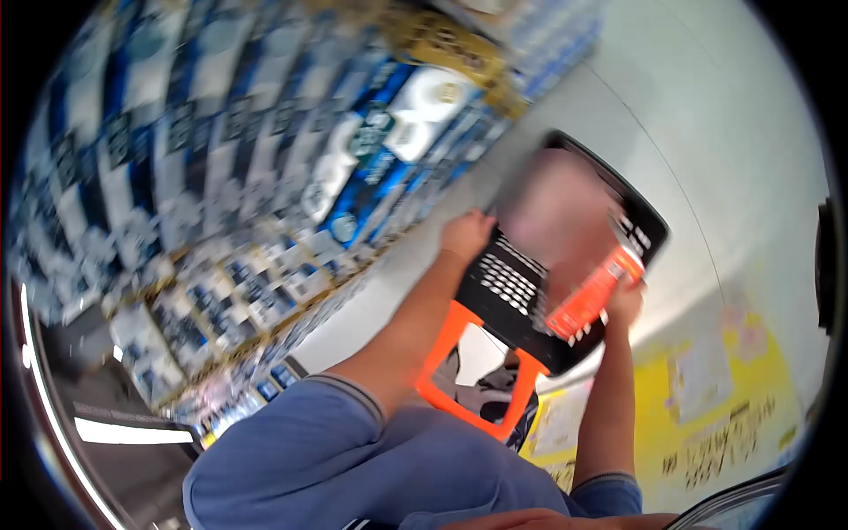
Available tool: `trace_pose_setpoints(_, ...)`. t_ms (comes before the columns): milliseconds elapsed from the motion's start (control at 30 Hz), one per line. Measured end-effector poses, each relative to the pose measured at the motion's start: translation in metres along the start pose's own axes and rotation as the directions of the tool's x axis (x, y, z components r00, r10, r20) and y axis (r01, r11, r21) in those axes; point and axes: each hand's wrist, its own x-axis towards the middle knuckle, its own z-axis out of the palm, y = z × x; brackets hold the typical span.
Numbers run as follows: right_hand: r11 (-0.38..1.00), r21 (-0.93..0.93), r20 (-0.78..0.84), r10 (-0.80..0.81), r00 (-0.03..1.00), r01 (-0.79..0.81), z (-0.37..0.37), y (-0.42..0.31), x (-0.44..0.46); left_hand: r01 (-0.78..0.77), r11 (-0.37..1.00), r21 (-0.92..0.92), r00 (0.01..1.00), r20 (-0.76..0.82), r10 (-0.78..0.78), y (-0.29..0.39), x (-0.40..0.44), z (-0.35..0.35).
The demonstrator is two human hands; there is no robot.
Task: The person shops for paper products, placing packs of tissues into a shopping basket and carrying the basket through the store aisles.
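Observation:
A black shopping basket [505,284] with slotted walls is held out in front of me, its orange handle [461,415] folded toward my body. My left hand [468,235] is closed on the basket's left rim. My right hand [624,302], at the opposite side, grips a long orange-red package [585,299] with pale print, tilted over the basket. Its exact kind is too blurred to read. A smeared pinkish patch [561,203] covers the far part of the basket and hides what lies there.
Shelves of blue and white packaged goods [256,115] rise along my left, with smaller packs [265,296] on a lower shelf. Pale floor [733,132] stretches out at the right. A yellow printed sign [742,415] stands at lower right.

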Motion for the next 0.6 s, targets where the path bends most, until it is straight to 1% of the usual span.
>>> trace_pose_setpoints(33,1.000,-0.018,-0.011,-0.014,1.000,0.014,0.008,0.009,0.006,0.009,1.000,0.005,1.000,0.028,-0.009,-0.006,0.002,0.007)
trace_pose_setpoints(67,0.998,-0.004,-0.043,-0.055,0.998,0.055,0.010,0.012,0.006,-0.054,0.995,-0.084,0.998,-0.047,0.050,0.000,-0.003,-0.004)
trace_pose_setpoints(100,0.997,0.000,-0.036,-0.073,0.997,0.073,0.002,0.004,0.000,-0.003,0.998,-0.056,1.000,-0.030,0.001,-0.002,-0.001,0.001)
trace_pose_setpoints(133,0.994,0.018,-0.065,-0.103,0.993,0.104,0.007,0.008,0.003,-0.004,0.997,-0.076,0.999,-0.040,0.001,0.000,-0.002,-0.002)
trace_pose_setpoints(167,0.997,-0.016,-0.032,-0.080,0.996,0.080,0.006,0.007,0.004,-0.020,0.997,-0.074,1.000,-0.026,0.018,0.002,-0.003,-0.005)
trace_pose_setpoints(200,0.995,-0.004,-0.024,-0.095,0.995,0.095,0.003,0.005,0.002,-0.016,0.997,-0.076,1.000,-0.028,0.014,0.001,-0.003,-0.002)
trace_pose_setpoints(367,0.993,0.006,-0.027,-0.120,0.992,0.120,-0.002,-0.001,-0.001,-0.022,0.997,-0.072,1.000,-0.024,0.020,-0.002,0.000,0.004)
trace_pose_setpoints(600,0.995,-0.005,-0.018,-0.098,0.995,0.098,-0.003,-0.003,-0.002,-0.019,0.997,-0.075,1.000,-0.025,0.017,0.000,-0.003,0.001)
